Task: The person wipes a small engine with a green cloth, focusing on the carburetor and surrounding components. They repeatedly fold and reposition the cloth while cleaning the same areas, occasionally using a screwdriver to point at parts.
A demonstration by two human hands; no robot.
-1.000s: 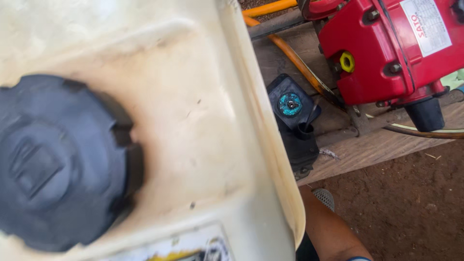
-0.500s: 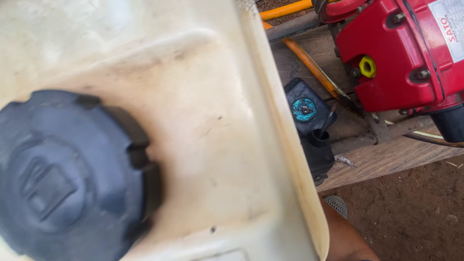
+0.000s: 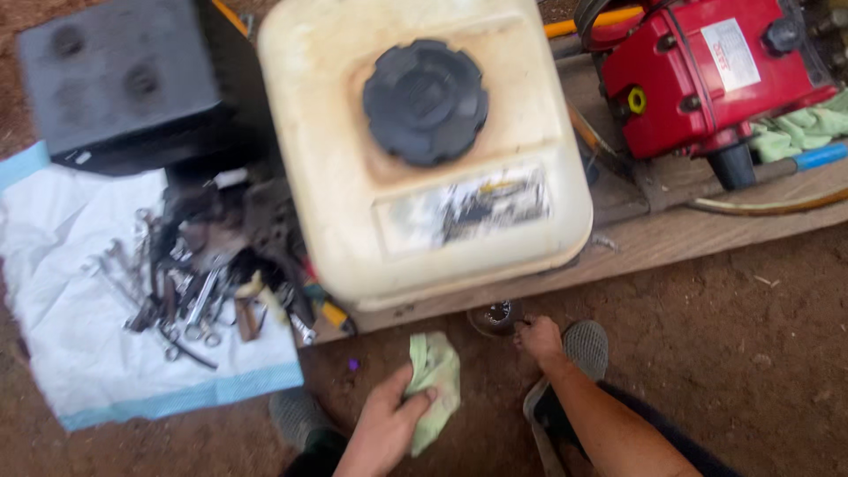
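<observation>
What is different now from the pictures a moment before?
The view has pulled back from the cream tank, so far more shows: both hands, a spread of tools on a white sheet. The left hand grips a green cloth; the right hand touches a small round part on the ground. The black cap stayed on the tank, the red machine beside it.

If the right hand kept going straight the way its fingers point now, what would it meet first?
The right hand points up-left at a small round metal part on the dirt, and its fingertips look nearly on it already. Beyond that lies the wooden board under the cream fuel tank. Depth is hard to judge.
</observation>
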